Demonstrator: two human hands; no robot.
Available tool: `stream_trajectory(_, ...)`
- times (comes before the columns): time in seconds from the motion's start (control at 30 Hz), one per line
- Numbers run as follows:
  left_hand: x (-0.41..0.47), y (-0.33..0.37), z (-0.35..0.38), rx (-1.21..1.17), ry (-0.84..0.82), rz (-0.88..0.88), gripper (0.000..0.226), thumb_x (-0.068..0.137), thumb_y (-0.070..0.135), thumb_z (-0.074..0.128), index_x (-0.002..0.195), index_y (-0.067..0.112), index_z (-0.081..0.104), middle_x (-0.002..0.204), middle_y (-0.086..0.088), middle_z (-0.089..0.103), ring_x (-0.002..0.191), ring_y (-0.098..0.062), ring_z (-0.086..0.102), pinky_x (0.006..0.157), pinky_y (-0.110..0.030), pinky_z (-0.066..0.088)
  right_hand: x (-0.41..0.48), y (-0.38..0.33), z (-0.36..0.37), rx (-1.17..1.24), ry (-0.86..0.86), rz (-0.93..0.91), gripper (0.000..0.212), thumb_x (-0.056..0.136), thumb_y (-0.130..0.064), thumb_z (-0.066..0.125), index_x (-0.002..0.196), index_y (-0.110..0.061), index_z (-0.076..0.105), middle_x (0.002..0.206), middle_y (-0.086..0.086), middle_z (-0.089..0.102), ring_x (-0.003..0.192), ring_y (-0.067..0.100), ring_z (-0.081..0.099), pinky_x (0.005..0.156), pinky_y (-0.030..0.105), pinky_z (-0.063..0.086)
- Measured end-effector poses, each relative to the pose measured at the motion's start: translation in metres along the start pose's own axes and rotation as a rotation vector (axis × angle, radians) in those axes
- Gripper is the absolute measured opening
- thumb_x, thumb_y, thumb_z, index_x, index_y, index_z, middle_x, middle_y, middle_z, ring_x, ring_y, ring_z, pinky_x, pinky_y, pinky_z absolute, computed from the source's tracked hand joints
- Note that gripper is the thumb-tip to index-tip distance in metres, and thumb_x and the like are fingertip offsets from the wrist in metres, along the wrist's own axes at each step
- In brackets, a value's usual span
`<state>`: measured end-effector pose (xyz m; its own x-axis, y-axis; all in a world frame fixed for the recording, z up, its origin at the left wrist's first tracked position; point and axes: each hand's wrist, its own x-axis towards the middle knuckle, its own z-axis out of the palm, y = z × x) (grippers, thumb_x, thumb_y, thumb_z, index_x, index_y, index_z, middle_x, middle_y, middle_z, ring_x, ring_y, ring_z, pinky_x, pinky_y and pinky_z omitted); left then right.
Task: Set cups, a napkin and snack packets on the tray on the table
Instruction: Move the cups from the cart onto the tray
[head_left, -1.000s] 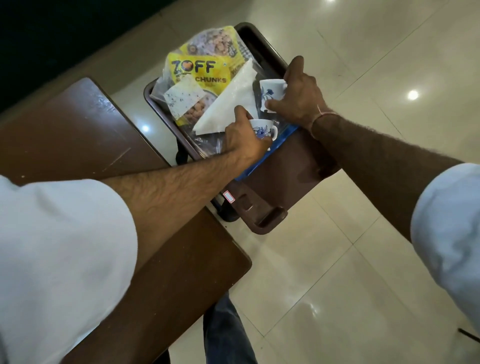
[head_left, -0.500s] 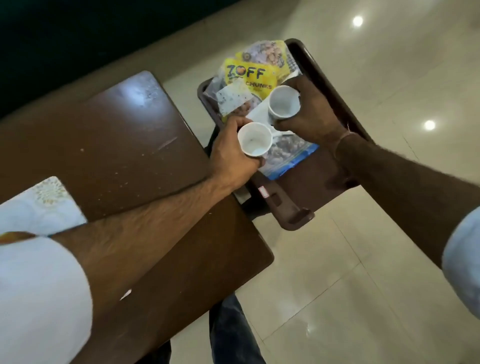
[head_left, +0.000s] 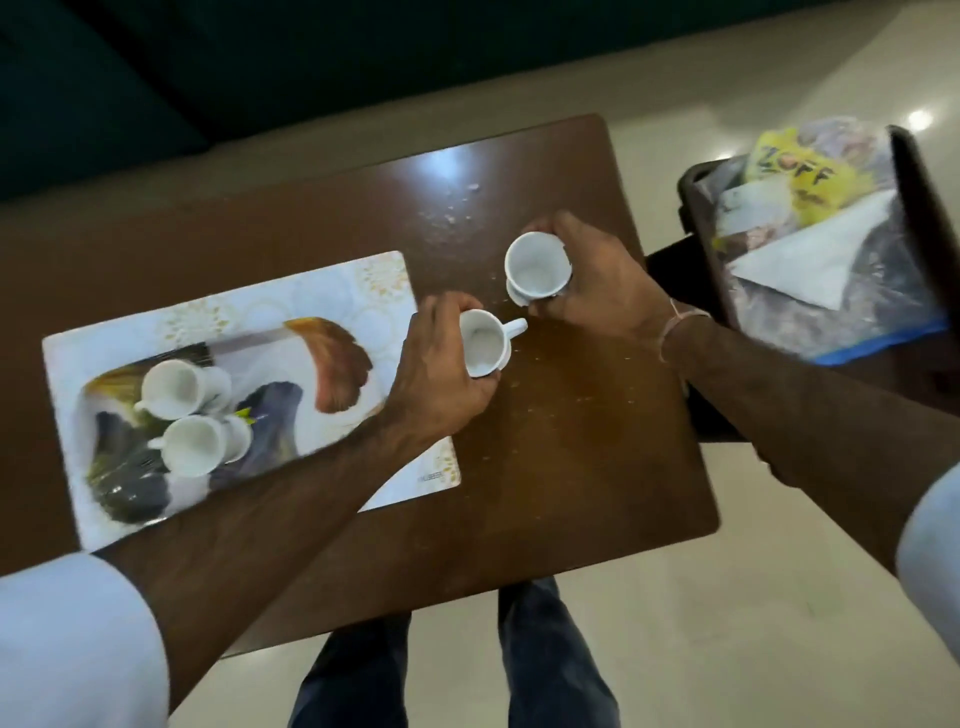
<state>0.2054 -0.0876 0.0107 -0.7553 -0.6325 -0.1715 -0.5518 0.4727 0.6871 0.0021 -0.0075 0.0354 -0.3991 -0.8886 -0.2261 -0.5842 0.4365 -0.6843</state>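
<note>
A white patterned tray (head_left: 332, 291) lies on the left half of the brown table (head_left: 571, 441). Two white cups (head_left: 171, 388) (head_left: 192, 451) stand on its left part. My left hand (head_left: 434, 374) grips a third white cup (head_left: 485, 343) just off the tray's right edge, handle pointing right. My right hand (head_left: 597, 280) holds a fourth white cup (head_left: 537, 267) above the table, further right and back. A white napkin (head_left: 810, 260) and yellow snack packets (head_left: 800, 176) lie in a dark crate (head_left: 919, 218) at the right.
The dark crate stands on the floor side beyond the table's right edge, with a clear bag of snacks (head_left: 883, 306) in it. Crumbs speckle the table's middle. My legs (head_left: 457, 670) show below the table's near edge. A dark sofa fills the back.
Both hands lifted a cup each out of the crate and carried them left over the table. The view swung left, bringing the tray with two cups into sight.
</note>
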Motion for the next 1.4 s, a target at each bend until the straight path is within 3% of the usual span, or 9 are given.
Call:
stream_trajectory(0.13,-0.026,-0.049,-0.043,0.203,0.054,0.010,0.071,0.069,0.037,0.084,0.127,0.019,0.049,0.127,-0.005,0.056,0.113,-0.023,0.054,0.095,-0.041,0.043,0.019,-0.051,0.057,-0.016,-0.112,-0.115,0.065,0.071,-0.024,0.087,0.124,-0.011,0.052,0.119,0.006,0.065,0.095,0.017,0.058,0.075,0.021,0.041)
stream_trajectory(0.27,-0.056,-0.089,-0.074,0.505,0.074,-0.030,0.063,0.070,0.047,0.078,0.122,0.019,0.056,0.126,-0.008,0.063,0.117,-0.031,0.057,0.110,-0.056,0.028,0.036,-0.090,0.106,-0.054,-0.202,-0.194,0.070,0.070,-0.024,0.086,0.130,-0.013,0.051,0.126,0.008,0.063,0.105,0.023,0.060,0.081,0.029,0.045)
stream_trajectory(0.43,-0.084,-0.126,-0.095,0.673,0.063,-0.062,0.063,0.063,0.035,0.080,0.121,0.020,0.059,0.121,-0.007,0.065,0.119,-0.031,0.054,0.114,-0.060,0.015,0.052,-0.129,0.152,-0.089,-0.284,-0.252,0.076,0.072,-0.036,0.086,0.134,-0.016,0.047,0.134,0.008,0.058,0.117,0.027,0.056,0.096,0.044,0.051)
stream_trajectory(0.67,-0.098,-0.165,-0.105,0.692,0.084,-0.141,0.064,0.056,0.029,0.080,0.116,0.021,0.058,0.111,-0.007,0.066,0.120,-0.030,0.051,0.117,-0.060,0.011,0.065,-0.157,0.201,-0.216,-0.319,-0.310,0.071,0.074,-0.036,0.082,0.132,-0.019,0.046,0.126,0.010,0.062,0.111,0.032,0.058,0.087,0.045,0.053)
stream_trajectory(0.87,-0.106,-0.176,-0.106,0.650,0.112,-0.121,0.063,0.062,0.031,0.079,0.119,0.017,0.057,0.112,-0.006,0.065,0.123,-0.031,0.050,0.115,-0.060,0.016,0.068,-0.168,0.223,-0.245,-0.324,-0.305,0.075,0.074,-0.033,0.085,0.135,-0.015,0.045,0.129,0.014,0.056,0.113,0.034,0.058,0.088,0.042,0.052)
stream_trajectory(1.03,-0.114,-0.168,-0.116,0.526,0.175,-0.054,0.081,0.061,0.061,0.072,0.126,0.017,0.053,0.127,-0.002,0.055,0.126,-0.027,0.044,0.111,-0.056,0.020,0.066,-0.170,0.219,-0.245,-0.354,-0.240,0.087,0.074,-0.026,0.084,0.146,-0.015,0.037,0.136,0.015,0.050,0.119,0.037,0.054,0.093,0.049,0.052)
stream_trajectory(1.17,-0.121,-0.193,-0.161,0.321,0.317,-0.068,0.060,0.072,0.048,0.066,0.124,0.020,0.054,0.126,0.002,0.056,0.115,-0.022,0.048,0.097,-0.043,0.029,0.050,-0.189,0.211,-0.267,-0.086,-0.253,0.082,0.060,-0.048,0.051,0.135,-0.014,0.045,0.129,0.011,0.053,0.112,0.033,0.049,0.083,0.042,0.049)
stream_trajectory(1.27,-0.116,-0.226,-0.191,0.374,0.178,-0.168,0.051,0.078,0.038,0.064,0.126,0.020,0.058,0.127,0.000,0.060,0.111,-0.027,0.055,0.097,-0.051,0.038,0.030,-0.204,0.224,-0.379,-0.111,-0.315,0.056,0.073,-0.045,0.058,0.121,-0.016,0.054,0.120,0.006,0.057,0.102,0.030,0.058,0.068,0.035,0.051)
stream_trajectory(1.4,-0.101,-0.229,-0.188,0.408,-0.068,-0.150,0.052,0.081,0.036,0.073,0.130,0.021,0.060,0.129,0.001,0.065,0.111,-0.027,0.065,0.091,-0.047,0.048,0.019,-0.200,0.243,-0.553,-0.315,-0.202,0.052,0.088,-0.042,0.058,0.131,-0.013,0.048,0.128,0.009,0.058,0.102,0.039,0.064,0.068,0.040,0.053)
